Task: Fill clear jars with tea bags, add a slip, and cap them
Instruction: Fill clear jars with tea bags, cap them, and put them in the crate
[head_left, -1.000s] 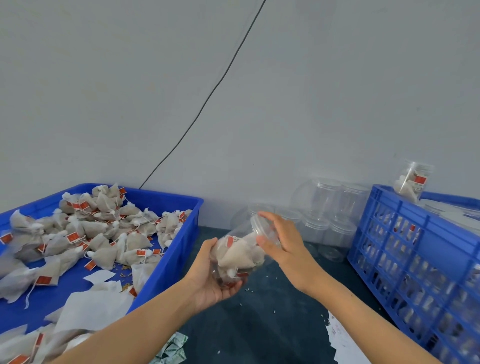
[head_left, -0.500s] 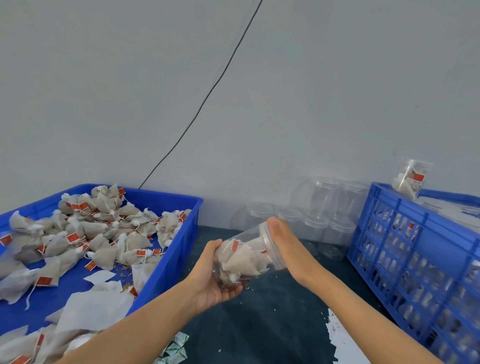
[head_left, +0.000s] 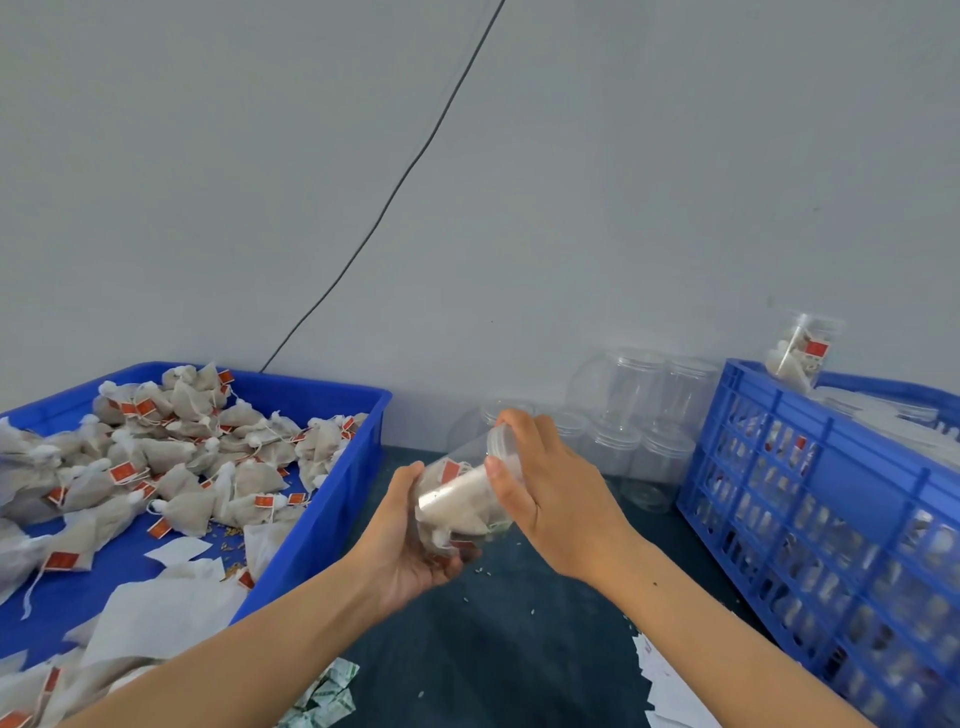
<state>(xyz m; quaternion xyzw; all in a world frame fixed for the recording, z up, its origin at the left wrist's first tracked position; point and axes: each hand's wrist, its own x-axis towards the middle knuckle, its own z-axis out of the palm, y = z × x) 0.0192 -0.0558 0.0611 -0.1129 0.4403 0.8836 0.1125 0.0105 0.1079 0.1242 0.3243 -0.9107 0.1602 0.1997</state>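
A grey wall (head_left: 623, 182) fills the back of the room, and a thin black cable (head_left: 395, 187) runs slantwise down it, ending behind the far rim of the blue tray (head_left: 322, 530) on the left. On the right stands a blue slatted crate (head_left: 810, 499). Both sit on a dark tabletop (head_left: 519, 649) scattered with small pale crumbs (head_left: 480, 570).
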